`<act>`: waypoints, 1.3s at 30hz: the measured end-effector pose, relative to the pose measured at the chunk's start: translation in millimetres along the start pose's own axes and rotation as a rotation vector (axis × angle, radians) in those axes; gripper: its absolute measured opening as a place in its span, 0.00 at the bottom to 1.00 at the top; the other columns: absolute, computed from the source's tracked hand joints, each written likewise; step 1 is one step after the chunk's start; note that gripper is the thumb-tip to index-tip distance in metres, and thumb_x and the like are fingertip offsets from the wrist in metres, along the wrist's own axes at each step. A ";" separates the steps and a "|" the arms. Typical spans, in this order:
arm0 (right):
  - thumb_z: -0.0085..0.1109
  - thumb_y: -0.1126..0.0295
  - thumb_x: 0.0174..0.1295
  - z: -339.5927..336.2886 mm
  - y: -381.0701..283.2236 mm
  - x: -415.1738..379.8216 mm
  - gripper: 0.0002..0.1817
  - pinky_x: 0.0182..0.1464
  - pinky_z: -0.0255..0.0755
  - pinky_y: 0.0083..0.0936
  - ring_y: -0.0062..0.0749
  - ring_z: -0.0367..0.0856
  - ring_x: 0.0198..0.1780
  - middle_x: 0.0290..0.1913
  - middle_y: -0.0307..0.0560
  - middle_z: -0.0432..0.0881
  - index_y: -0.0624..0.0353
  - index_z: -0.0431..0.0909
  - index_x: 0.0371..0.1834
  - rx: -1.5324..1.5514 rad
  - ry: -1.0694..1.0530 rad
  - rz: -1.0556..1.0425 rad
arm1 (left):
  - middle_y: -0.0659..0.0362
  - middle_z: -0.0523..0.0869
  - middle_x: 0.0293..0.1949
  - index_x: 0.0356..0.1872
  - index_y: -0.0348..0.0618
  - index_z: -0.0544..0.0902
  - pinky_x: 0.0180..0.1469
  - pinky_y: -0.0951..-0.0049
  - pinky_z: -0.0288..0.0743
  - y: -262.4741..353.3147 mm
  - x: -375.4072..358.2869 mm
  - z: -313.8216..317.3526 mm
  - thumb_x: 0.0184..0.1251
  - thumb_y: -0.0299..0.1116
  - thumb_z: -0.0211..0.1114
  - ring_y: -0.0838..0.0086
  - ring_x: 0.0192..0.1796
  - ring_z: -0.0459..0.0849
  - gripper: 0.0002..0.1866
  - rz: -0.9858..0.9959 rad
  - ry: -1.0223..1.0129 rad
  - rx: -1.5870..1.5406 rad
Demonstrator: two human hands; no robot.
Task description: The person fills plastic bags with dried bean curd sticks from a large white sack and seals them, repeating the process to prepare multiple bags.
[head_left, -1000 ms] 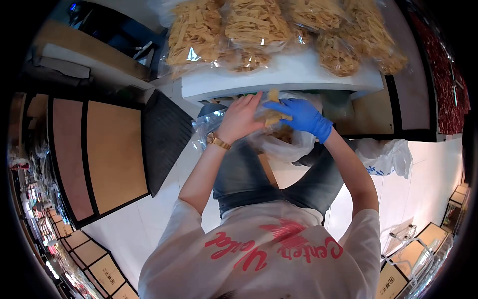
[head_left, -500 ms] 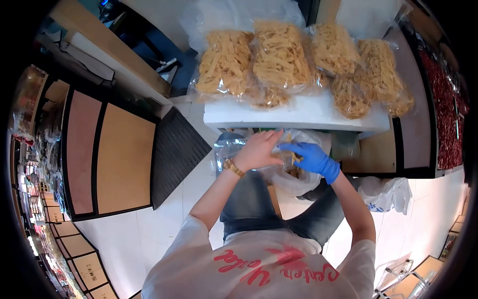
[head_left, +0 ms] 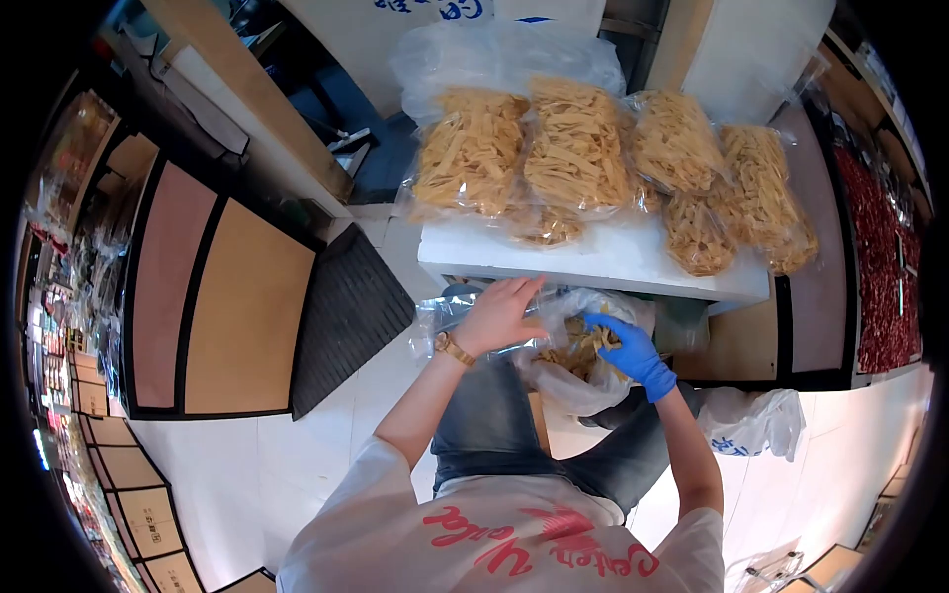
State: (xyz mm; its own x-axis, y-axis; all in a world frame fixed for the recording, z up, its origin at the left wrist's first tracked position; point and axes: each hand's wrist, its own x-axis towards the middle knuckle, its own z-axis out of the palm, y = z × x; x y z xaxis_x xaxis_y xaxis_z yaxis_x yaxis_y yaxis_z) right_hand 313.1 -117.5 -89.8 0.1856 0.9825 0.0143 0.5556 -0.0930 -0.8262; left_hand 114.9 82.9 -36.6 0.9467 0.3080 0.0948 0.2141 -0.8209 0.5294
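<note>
My left hand (head_left: 499, 316), bare with a gold watch at the wrist, grips a clear plastic bag (head_left: 435, 324) that hangs out on its left side. Its thumb and fingers are spread around the bag's mouth. My right hand (head_left: 636, 358), in a blue glove, has its fingers curled round a few yellowish dried strips (head_left: 604, 339). Just below and left of that hand, a white translucent plastic sack (head_left: 583, 399) lies between my knees with a heap of dried strips (head_left: 573, 364) in it.
A white table (head_left: 593, 255) stands before me, bearing several filled clear bags of dried strips (head_left: 578, 148). Left of me are a black ridged mat (head_left: 351, 316) and a cabinet (head_left: 242, 311). A white plastic bag (head_left: 756, 425) is on the floor at right.
My right hand has moved right, away from my left hand and over the sack, with strips in its fingers. More of the sack's contents shows. The view has shifted slightly.
</note>
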 end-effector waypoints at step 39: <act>0.48 0.78 0.64 90.7 -184.6 187.0 0.11 0.47 0.72 0.20 0.26 0.80 0.41 0.39 0.45 0.82 0.68 0.76 0.47 0.568 -0.009 0.167 | 0.57 0.86 0.38 0.55 0.38 0.71 0.38 0.83 0.74 -91.2 -111.3 -80.6 0.64 0.22 0.58 0.79 0.41 0.83 0.17 -0.404 0.690 -1.332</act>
State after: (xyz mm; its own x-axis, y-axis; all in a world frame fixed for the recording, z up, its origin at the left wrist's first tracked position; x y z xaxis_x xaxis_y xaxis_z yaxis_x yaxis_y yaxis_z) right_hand 171.8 98.0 14.3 0.2247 0.9637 -0.1445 -0.0022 -0.1477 -0.9890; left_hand -29.4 162.2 -27.5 0.5099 0.8569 -0.0763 -0.2967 0.2584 0.9193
